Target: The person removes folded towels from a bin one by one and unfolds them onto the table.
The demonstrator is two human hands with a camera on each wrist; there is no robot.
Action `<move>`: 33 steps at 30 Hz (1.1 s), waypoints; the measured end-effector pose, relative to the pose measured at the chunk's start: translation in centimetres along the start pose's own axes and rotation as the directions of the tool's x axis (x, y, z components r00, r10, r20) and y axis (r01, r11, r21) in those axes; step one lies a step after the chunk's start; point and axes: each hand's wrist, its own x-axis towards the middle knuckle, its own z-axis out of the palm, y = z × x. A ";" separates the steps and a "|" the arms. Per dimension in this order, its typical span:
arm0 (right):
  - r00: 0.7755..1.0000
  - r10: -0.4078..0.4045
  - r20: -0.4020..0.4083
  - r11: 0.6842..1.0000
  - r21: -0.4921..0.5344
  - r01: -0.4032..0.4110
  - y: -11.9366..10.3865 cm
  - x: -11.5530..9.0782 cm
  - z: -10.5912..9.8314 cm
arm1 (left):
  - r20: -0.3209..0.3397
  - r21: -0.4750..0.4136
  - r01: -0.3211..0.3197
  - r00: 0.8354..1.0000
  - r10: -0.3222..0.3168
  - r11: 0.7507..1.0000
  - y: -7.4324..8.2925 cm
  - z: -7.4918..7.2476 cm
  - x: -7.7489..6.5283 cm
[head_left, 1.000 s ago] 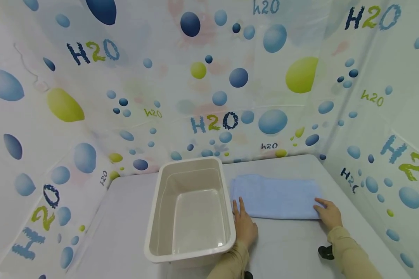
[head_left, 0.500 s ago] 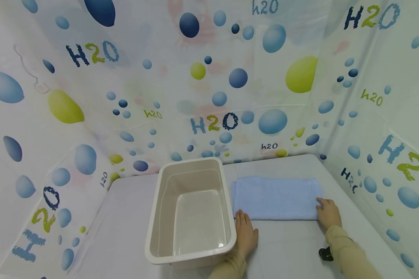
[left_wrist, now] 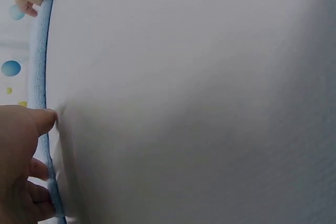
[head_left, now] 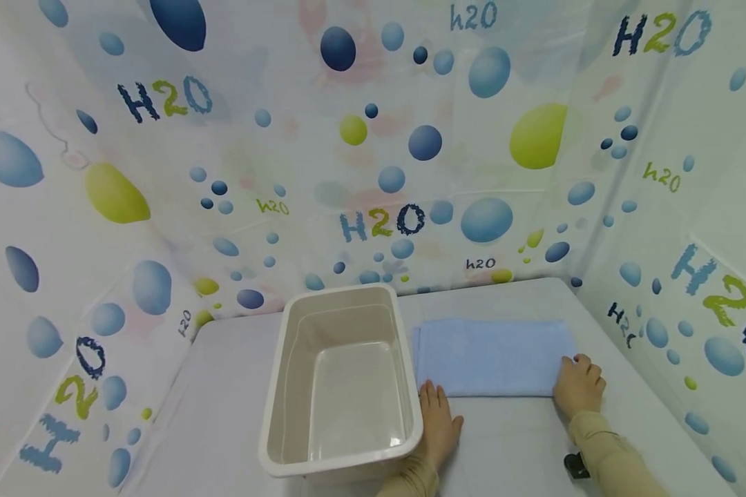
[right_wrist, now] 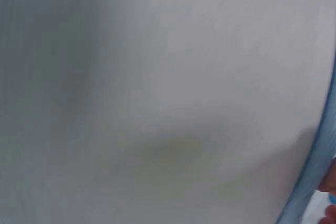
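A light blue folded towel lies flat on the white table, right of a beige plastic basin. My left hand touches its near left corner with straight fingers close together, between basin and towel. In the left wrist view my left hand's thumb and fingers rest along the towel's edge. At the near right corner my right hand rests with loosely bent fingers, its palm side hidden. In the right wrist view only bits of fingers show beyond the towel's edge.
The basin's inside holds nothing visible. White curtains with blue and green drops and H2O lettering rise behind the table and at both sides. A small black object shows beside my right sleeve.
My left hand has drawn back from the towel's left side to its near corner, fingers closing together. My right hand has moved slightly nearer along the right edge. The towel looks flatter and straighter.
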 end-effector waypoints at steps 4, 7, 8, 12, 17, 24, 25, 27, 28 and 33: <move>0.994 0.028 0.104 0.998 0.050 -0.034 -2.2 0.0 0.0 | -0.005 -0.054 0.039 0.999 -0.039 0.998 0.1 -0.9 0.4; 0.983 0.062 0.175 0.994 0.075 -0.076 -3.0 -0.1 0.4 | -0.024 -0.075 0.070 0.997 -0.072 0.995 0.4 -1.3 1.0; 0.978 0.070 0.194 0.993 0.078 -0.086 -3.2 -0.2 0.4 | -0.032 -0.077 0.080 0.996 -0.083 0.994 0.5 -1.2 1.2; 0.963 0.090 0.252 0.991 0.077 -0.113 -4.1 -0.7 0.2 | -0.021 -0.093 0.090 0.995 -0.092 0.992 0.8 -0.9 1.8; 0.938 0.098 0.331 0.988 0.079 -0.131 -5.9 -1.3 -0.2 | 0.006 -0.088 0.023 1.000 -0.023 0.996 1.2 -0.8 2.2; 0.929 0.092 0.360 0.993 0.038 -0.113 -8.6 -1.9 0.3 | 0.067 -0.065 -0.027 0.997 0.031 0.998 1.2 -0.6 2.4; 0.927 0.096 0.364 0.993 0.028 -0.114 -8.7 -2.0 0.4 | 0.075 -0.064 -0.025 0.997 0.030 0.998 1.2 -0.5 2.4; 0.924 0.103 0.368 0.993 0.015 -0.117 -8.8 -2.0 0.6 | 0.080 -0.058 -0.025 0.996 0.030 0.998 1.1 -0.3 2.2; 0.923 0.106 0.369 0.993 0.010 -0.117 -8.8 -2.0 0.7 | 0.072 -0.059 -0.030 0.997 0.035 0.998 1.1 -0.2 2.1; 0.918 0.081 0.388 0.996 0.014 -0.094 -8.1 -1.7 0.9 | 0.006 -0.058 -0.045 0.999 0.045 0.997 1.1 0.1 1.9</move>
